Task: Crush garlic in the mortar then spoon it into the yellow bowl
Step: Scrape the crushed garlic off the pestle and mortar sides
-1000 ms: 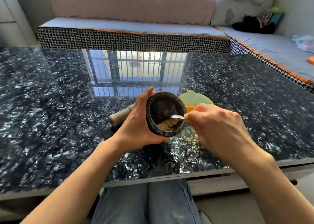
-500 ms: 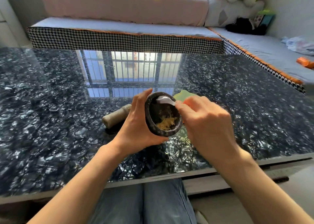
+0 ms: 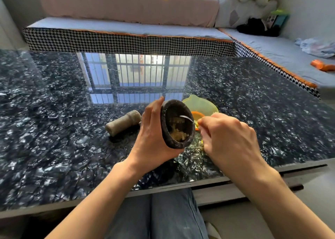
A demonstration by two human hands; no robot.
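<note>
My left hand [image 3: 151,135] grips the dark stone mortar [image 3: 178,144], which is lifted and tilted toward me and to the right. Crushed yellow garlic [image 3: 176,134] clings to its lower inner wall. My right hand [image 3: 230,139] pinches a small metal spoon [image 3: 186,118] whose bowl reaches inside the mortar near its upper rim. The yellow bowl [image 3: 199,105] sits on the table just behind the mortar, partly hidden by it and by my right hand; something orange shows inside it.
A grey stone pestle [image 3: 123,122] lies on its side left of my left hand on the glossy black marbled table [image 3: 54,129]. A houndstooth-edged sofa [image 3: 126,42] runs behind and along the right. The table's front edge is close to my legs.
The spoon has moved from the mortar's top rim down into its upper part, and my right hand has shifted slightly right. The mortar stays tilted in my left hand.
</note>
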